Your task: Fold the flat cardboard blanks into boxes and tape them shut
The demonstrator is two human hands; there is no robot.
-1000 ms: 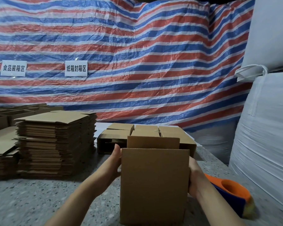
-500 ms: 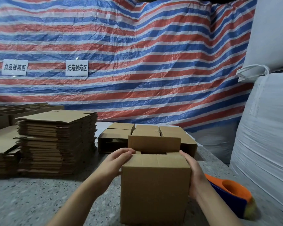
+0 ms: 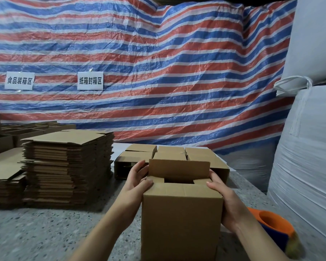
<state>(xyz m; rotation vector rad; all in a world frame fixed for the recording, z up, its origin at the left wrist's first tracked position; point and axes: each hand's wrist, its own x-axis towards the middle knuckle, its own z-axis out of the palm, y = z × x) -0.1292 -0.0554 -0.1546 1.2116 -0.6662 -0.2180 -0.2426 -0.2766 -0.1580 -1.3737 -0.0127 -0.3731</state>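
A brown cardboard box (image 3: 181,221) stands upright on the speckled table (image 3: 36,232) right in front of me. Its near top flap is folded down flat, the two side flaps lie inward, and the far flap (image 3: 179,169) still stands up. My left hand (image 3: 136,182) holds the box's upper left edge, thumb on the near flap and fingers reaching toward the far flap. My right hand (image 3: 228,200) grips the upper right side, thumb on the near flap. A tall stack of flat blanks (image 3: 68,166) sits to the left.
Several folded boxes (image 3: 169,153) stand in a group behind the one I hold. An orange and blue tape dispenser (image 3: 273,228) lies at my right elbow. Large white woven sacks (image 3: 307,157) crowd the right side. More flat cardboard (image 3: 2,178) lies at far left.
The near top flap has been folded from upright down flat over the box. Both hands slid up from the box's sides to its top corners, thumbs now on the flap.
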